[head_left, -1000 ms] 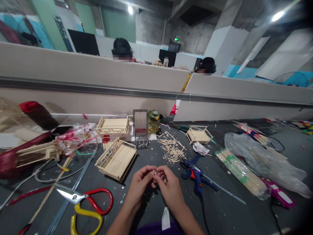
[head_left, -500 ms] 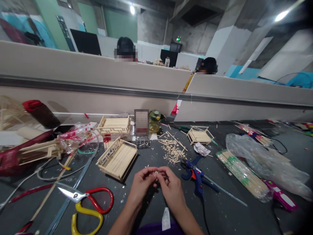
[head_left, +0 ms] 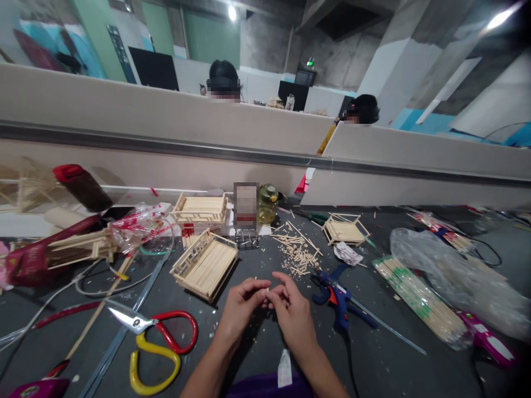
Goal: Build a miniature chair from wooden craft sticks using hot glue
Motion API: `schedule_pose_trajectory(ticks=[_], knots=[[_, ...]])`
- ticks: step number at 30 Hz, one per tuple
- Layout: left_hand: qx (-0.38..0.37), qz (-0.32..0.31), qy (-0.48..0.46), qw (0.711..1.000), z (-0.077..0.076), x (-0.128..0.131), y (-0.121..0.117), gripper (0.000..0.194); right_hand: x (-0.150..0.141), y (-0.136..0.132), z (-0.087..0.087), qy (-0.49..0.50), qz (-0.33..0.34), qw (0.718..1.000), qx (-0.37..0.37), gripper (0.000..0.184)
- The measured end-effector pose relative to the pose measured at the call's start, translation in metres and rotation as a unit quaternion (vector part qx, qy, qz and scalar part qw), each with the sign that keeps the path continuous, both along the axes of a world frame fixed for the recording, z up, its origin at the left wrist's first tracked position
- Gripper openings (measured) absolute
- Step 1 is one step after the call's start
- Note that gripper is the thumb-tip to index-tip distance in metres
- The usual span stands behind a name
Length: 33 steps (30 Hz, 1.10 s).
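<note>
Both my hands meet over the dark table, fingertips almost touching. My left hand (head_left: 245,303) pinches a tiny pale piece of wooden stick (head_left: 267,289) between thumb and forefinger. Close against it, my right hand (head_left: 290,307) has its thumb and fingers bent toward the same piece, its forefinger lifted; whether it grips anything is hidden. Beyond the hands lies a pile of short cut sticks (head_left: 301,255). To the left stands a small tray-like stick model with railings (head_left: 207,264). A blue hot glue gun (head_left: 340,301) rests to the right of my right hand.
Red-and-yellow scissors (head_left: 155,331) lie at left front. Farther back are another stick model (head_left: 201,209), a small stick frame (head_left: 344,229) and a green-lidded jar (head_left: 268,204). Bagged sticks (head_left: 423,301) and a clear plastic bag (head_left: 452,276) lie right. Two people sit behind the partition (head_left: 166,121).
My right forefinger has lifted and the fingertips have come slightly apart, showing the small piece. The whole view has shifted a little, so the table things sit farther right.
</note>
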<state>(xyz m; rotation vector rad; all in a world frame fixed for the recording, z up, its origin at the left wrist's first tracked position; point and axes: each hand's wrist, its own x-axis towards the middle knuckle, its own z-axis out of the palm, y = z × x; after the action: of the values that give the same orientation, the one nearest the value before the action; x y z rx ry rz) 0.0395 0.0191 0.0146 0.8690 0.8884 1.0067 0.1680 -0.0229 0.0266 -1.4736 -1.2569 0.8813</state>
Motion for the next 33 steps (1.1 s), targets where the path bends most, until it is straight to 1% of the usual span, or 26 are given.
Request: schedule_pose_trajectory(ticks=[3, 5, 7, 9, 11, 12, 14, 16, 19, 22, 25, 27, 29, 31, 33], knots=[[0.028, -0.020, -0.002, 0.999, 0.007, -0.008, 0.003, 0.025, -0.005, 0.010, 0.003, 0.097, 0.006, 0.995, -0.035, 0.041], [0.010, -0.020, -0.028, 0.999, 0.011, -0.013, 0.005, 0.023, -0.005, 0.016, 0.004, 0.144, 0.014, 0.988, -0.052, 0.043], [-0.024, -0.010, -0.075, 0.997, 0.014, -0.016, 0.005, 0.023, 0.000, 0.022, 0.004, 0.142, 0.014, 0.989, -0.047, 0.038], [-0.057, 0.005, -0.122, 0.991, 0.014, -0.017, 0.006, 0.024, 0.007, 0.026, 0.002, 0.080, 0.005, 0.996, -0.027, 0.027], [-0.088, 0.024, -0.154, 0.984, 0.014, -0.018, 0.008, 0.025, 0.014, 0.028, -0.003, -0.027, 0.011, 1.000, -0.008, 0.018], [-0.102, 0.038, -0.163, 0.981, 0.013, -0.019, 0.009, 0.026, 0.015, 0.029, -0.006, -0.085, 0.024, 0.996, -0.003, 0.016], [-0.127, 0.068, -0.177, 0.974, 0.013, -0.019, 0.010, 0.027, 0.015, 0.031, -0.012, -0.185, 0.060, 0.981, -0.008, 0.020], [-0.140, 0.090, -0.190, 0.968, 0.013, -0.020, 0.012, 0.031, 0.010, 0.031, -0.018, -0.260, 0.087, 0.961, -0.026, 0.028], [-0.155, 0.101, -0.209, 0.960, 0.013, -0.020, 0.013, 0.029, -0.001, 0.033, -0.023, -0.341, 0.098, 0.934, -0.042, 0.038], [-0.178, 0.120, -0.218, 0.952, 0.011, -0.018, 0.013, 0.019, -0.009, 0.037, -0.024, -0.377, 0.105, 0.919, -0.042, 0.044], [-0.195, 0.117, -0.220, 0.949, 0.008, -0.011, 0.009, 0.011, -0.011, 0.041, -0.029, -0.386, 0.114, 0.914, -0.053, 0.042], [-0.196, 0.085, -0.230, 0.949, 0.005, -0.004, 0.004, 0.010, -0.011, 0.045, -0.035, -0.370, 0.104, 0.922, -0.051, 0.035], [-0.194, 0.054, -0.244, 0.949, 0.003, 0.002, -0.002, 0.015, -0.008, 0.050, -0.042, -0.344, 0.087, 0.934, -0.033, 0.031], [-0.190, 0.039, -0.247, 0.949, 0.002, 0.008, -0.008, 0.019, -0.004, 0.055, -0.046, -0.333, 0.069, 0.940, -0.013, 0.035], [-0.192, 0.045, -0.236, 0.952, 0.001, 0.013, -0.012, 0.020, 0.002, 0.058, -0.047, -0.336, 0.054, 0.940, 0.001, 0.044]])
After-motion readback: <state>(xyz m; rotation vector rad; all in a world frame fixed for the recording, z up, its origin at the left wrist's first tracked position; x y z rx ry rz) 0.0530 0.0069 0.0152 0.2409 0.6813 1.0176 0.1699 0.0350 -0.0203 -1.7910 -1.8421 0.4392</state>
